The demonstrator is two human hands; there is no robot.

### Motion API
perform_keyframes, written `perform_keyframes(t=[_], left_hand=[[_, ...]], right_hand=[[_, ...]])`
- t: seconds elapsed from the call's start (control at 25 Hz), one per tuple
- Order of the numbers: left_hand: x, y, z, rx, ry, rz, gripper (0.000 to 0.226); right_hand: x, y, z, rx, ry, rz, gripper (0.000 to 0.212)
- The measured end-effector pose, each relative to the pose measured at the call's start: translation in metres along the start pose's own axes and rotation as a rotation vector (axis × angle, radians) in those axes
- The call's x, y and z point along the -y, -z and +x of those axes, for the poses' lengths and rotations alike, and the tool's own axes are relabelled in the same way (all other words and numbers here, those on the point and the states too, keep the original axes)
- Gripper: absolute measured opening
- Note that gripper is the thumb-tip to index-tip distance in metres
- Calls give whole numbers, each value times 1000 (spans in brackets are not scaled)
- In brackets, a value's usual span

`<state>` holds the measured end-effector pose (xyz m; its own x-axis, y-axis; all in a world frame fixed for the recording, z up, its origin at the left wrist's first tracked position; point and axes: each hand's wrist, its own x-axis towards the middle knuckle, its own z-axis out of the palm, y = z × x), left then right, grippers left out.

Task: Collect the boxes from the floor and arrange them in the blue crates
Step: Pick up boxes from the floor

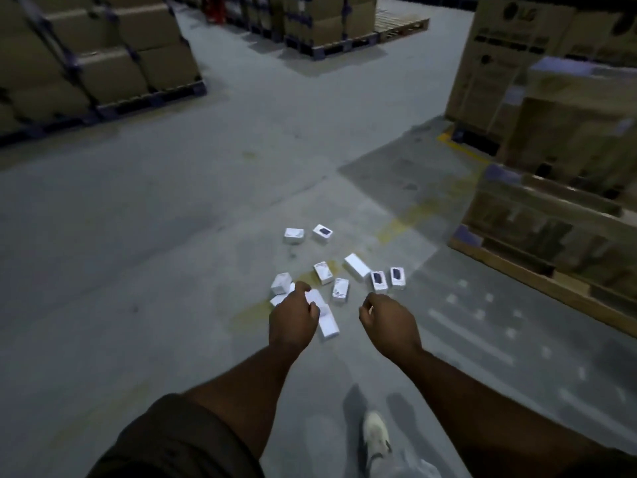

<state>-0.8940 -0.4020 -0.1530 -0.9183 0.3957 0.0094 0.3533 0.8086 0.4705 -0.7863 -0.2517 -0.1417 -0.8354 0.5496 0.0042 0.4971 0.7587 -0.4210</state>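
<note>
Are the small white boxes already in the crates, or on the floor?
On the floor: the white boxes lie scattered on the grey concrete; no blue crate is in view.

The tall cardboard carton (506, 56) at upper right reads "LG".

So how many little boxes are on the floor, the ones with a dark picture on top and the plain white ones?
Boxes with a dark picture on top: 3
Plain white boxes: 7, as far as I can tell; the left hand hides part of the pile
Total: 10
</note>
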Motion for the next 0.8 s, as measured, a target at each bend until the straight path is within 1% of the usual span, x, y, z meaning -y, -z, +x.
perform_keyframes(t=[0.2,0.32,0.44,0.52,0.64,0.8], left_hand=[[28,15,50,-47,181,62,19],[41,27,77,-110,252,57,21],[53,40,107,-164,313,28,26],[62,43,126,-154,337,13,26],[86,47,157,-150,359,-13,20],[141,55,211,-134,350,-15,16]], right_hand=[[27,-21,83,77,143,41,17],[45,-29,126,142,192,71,14],[67,-43,164,173,221,67,13],[82,-53,184,197,242,57,15],[110,-77,213,225,266,25,16],[158,-121,252,219,241,14,16]])
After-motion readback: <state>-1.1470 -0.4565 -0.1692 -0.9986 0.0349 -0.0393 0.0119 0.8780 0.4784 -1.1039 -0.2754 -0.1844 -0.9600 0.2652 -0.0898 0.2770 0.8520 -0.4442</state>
